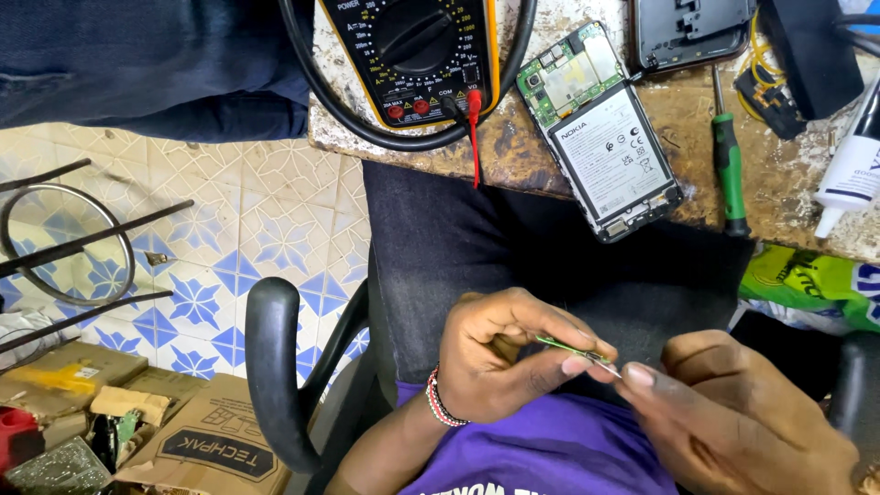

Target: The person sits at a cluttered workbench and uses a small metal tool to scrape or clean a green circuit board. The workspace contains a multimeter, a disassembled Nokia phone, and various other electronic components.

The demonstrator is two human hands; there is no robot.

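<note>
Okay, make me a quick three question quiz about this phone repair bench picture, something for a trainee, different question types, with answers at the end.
1. True or false: the opened phone lies on the bench with its back cover off.
2. Which tool lies just right of the phone? A) green-handled screwdriver B) hammer C) pliers
3. Fill in: the left hand and right hand pinch a small green ____ between them.

Key: 1 true; 2 A; 3 circuit board strip.

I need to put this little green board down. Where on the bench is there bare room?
Bare worktop lies between the opened phone and the green screwdriver. A narrower strip lies between the multimeter and phone. The far right, by the white bottle and yellow wires, is crowded.
</note>
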